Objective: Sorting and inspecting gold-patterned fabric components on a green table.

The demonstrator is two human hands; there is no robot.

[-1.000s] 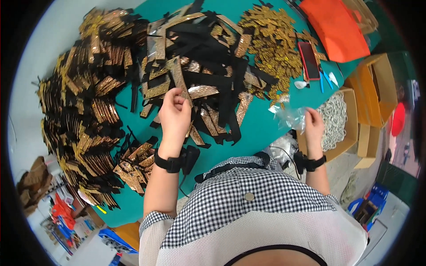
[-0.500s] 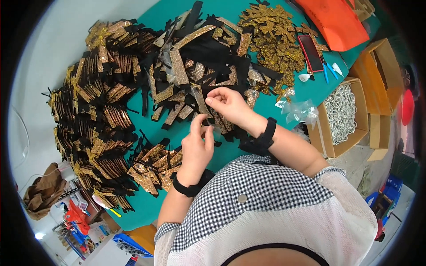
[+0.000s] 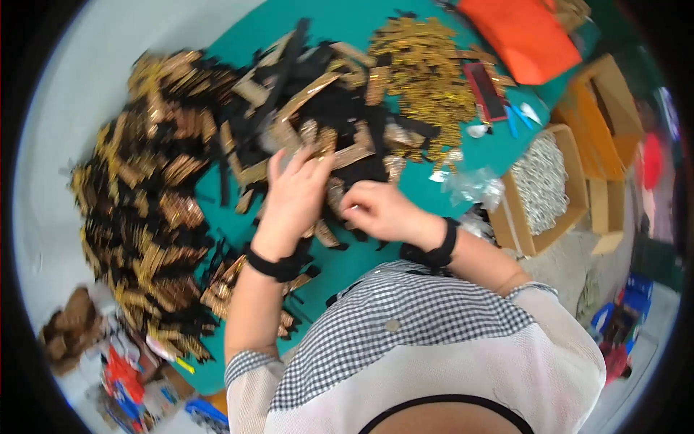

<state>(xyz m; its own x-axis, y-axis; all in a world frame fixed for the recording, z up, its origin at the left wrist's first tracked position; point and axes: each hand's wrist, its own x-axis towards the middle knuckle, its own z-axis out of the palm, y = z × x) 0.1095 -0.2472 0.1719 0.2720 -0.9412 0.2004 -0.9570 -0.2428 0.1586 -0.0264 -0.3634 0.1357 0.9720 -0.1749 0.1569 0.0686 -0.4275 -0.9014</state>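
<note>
My left hand [image 3: 293, 199] reaches onto the near side of a loose heap of black fabric strips with gold glitter pieces [image 3: 358, 153]. Its fingers are stretched and apart, with the tips over the pieces. Just to the right, my right hand [image 3: 383, 210] is closed in a pinch above the heap's near edge. Whatever lies between its fingertips is too blurred to name. To the left, many similar black and gold pieces [image 3: 181, 210] are stacked in bundles. A smaller bunch of them [image 3: 224, 289] lies left of my left forearm.
Gold glitter cutouts [image 3: 426, 79] are piled at the back, beside a red-edged phone [image 3: 484, 90], blue-handled pliers [image 3: 513, 119] and an orange bag [image 3: 517, 40]. Clear plastic bags [image 3: 473, 186] lie on the green table [image 3: 318, 286]. A cardboard box of metal rings [image 3: 538, 188] stands at the right.
My left hand has moved up and forward onto the heap, its fingers spreading. My right hand has come down slightly, still pinched. The whole view has shifted a little and blurred.
</note>
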